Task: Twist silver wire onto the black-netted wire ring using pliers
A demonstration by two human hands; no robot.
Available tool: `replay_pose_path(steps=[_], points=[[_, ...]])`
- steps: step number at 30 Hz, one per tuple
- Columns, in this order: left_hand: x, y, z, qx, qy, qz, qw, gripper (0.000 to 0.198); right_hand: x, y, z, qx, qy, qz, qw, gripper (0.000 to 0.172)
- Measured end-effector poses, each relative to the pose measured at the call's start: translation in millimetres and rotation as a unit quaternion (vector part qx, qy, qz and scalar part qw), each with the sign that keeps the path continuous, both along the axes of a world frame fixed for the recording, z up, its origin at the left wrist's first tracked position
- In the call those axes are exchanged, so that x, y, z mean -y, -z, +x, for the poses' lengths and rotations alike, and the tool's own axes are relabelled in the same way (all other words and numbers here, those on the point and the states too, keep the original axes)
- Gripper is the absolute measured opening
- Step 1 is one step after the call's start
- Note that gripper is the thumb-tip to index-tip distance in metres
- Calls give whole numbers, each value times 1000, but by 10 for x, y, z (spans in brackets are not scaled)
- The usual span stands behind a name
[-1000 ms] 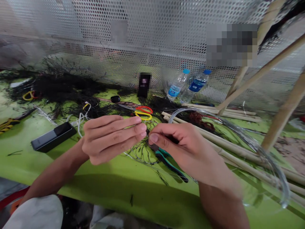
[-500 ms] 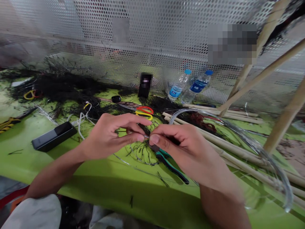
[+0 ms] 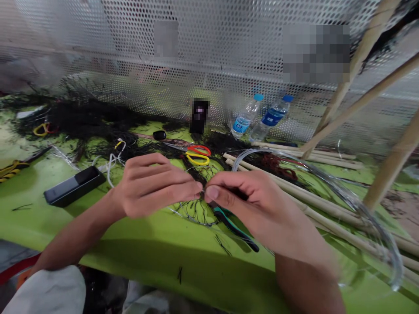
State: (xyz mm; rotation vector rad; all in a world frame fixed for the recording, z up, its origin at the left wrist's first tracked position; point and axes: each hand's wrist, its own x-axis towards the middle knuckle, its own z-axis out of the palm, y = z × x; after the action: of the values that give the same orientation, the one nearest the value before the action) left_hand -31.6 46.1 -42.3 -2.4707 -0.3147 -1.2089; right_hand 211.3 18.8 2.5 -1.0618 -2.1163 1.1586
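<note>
My left hand (image 3: pixel 153 185) pinches with thumb and fingertips at one end of a thin silvery wire (image 3: pixel 203 190). My right hand (image 3: pixel 255 205) grips the same wire between thumb and curled forefinger, and the fingertips of both hands nearly meet. Most of the wire there is hidden by the fingers. Below them lies a loop of wire with black knotted mesh (image 3: pixel 199 214) on it. Pliers with green and black handles (image 3: pixel 237 230) rest under my right hand. Beyond the hands are scissors with red and yellow handles (image 3: pixel 198 160).
A coil of clear wire (image 3: pixel 343 192) and several wooden poles (image 3: pixel 327 209) lie at right. Two water bottles (image 3: pixel 241 124) stand before a perforated metal screen (image 3: pixel 209 56). A black box-shaped device (image 3: pixel 73 187), a white cable (image 3: pixel 113 168) and black fibres (image 3: pixel 94 117) are at left.
My left hand has rolled over, so its back and closed-up fingers now face me, and its fingertips sit closer to my right ones. The right hand has barely moved.
</note>
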Motion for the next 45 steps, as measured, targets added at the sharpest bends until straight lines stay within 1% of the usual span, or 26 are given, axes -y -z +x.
replay_pose_path(steps=[2, 4, 6, 8, 10, 13, 15, 16, 17, 18, 19, 20, 22, 23, 24, 25, 27, 29, 32, 34, 36, 39, 40, 41, 43, 45], points=[[1, -16, 16, 2, 13, -8, 1000, 19, -6, 4, -4, -1, 0, 2, 1000, 35], [16, -42, 45, 14, 24, -62, 998, 13, -13, 11, -12, 2, 2, 10, 1000, 35], [45, -70, 74, 36, 25, -153, 987, 8, -17, 19, -22, 6, -1, 16, 1000, 35], [81, -96, 94, 54, 15, -269, 962, 5, -16, 26, -31, 9, -10, 18, 1000, 34], [114, -125, 103, 72, 4, -400, 914, 9, -11, 32, -40, 10, -13, 18, 1000, 33], [140, -170, 115, 104, 27, -572, 813, 19, -8, 50, -55, 15, -9, 18, 1000, 32], [139, -188, 133, 116, 48, -643, 755, 27, -16, 68, -64, 20, -11, 16, 1000, 31], [133, -189, 143, 115, 52, -662, 739, 30, -24, 77, -66, 22, -11, 16, 1000, 31], [124, -183, 153, 110, 51, -666, 736, 30, -34, 85, -66, 22, -9, 15, 1000, 31], [112, -169, 159, 106, 44, -650, 751, 28, -44, 89, -63, 20, -6, 15, 1000, 31], [97, -149, 161, 109, 30, -610, 785, 25, -53, 89, -56, 17, -4, 15, 1000, 32], [79, -123, 154, 123, 10, -539, 833, 21, -59, 84, -46, 13, -2, 15, 1000, 32], [40, -67, 110, 157, -24, -321, 934, 21, -63, 65, -20, 8, 1, 15, 1000, 32], [24, -42, 72, 164, -33, -205, 964, 23, -61, 53, -6, 8, 3, 15, 1000, 32], [14, -22, 28, 145, -29, -118, 982, 21, -58, 41, 6, 9, 5, 14, 1000, 32], [13, -8, -20, 113, -11, -78, 990, 17, -54, 31, 15, 11, 8, 13, 1000, 33], [39, 2, -110, 32, -22, -112, 993, 21, -49, 21, 22, 17, 8, 9, 1000, 34], [86, -7, -169, -14, -53, -163, 985, 30, -46, 23, 18, 16, 6, 11, 1000, 35], [122, -31, -186, -5, -90, -179, 980, 27, -40, 35, 7, 10, 4, 16, 1000, 33], [87, -36, -163, 14, -101, -167, 981, 22, -36, 42, 7, 10, 3, 15, 1000, 32], [15, -24, -124, 21, -95, -100, 990, 21, -34, 46, 13, 5, 2, 14, 1000, 31], [-88, 21, -49, 28, -59, 75, 995, 25, -39, 47, 25, -11, -6, 4, 1000, 33], [-105, 33, -22, 36, -54, 106, 992, 25, -41, 46, 27, -14, -8, -1, 1000, 33], [-111, 40, 7, 41, -54, 114, 991, 23, -44, 46, 28, -16, -9, -5, 1000, 34], [-94, 30, 62, 46, -58, 87, 993, 17, -50, 52, 26, -19, -9, -9, 1000, 34], [-54, -5, 115, 43, -62, 22, 997, 9, -61, 67, 22, -18, -4, -10, 1000, 34]])
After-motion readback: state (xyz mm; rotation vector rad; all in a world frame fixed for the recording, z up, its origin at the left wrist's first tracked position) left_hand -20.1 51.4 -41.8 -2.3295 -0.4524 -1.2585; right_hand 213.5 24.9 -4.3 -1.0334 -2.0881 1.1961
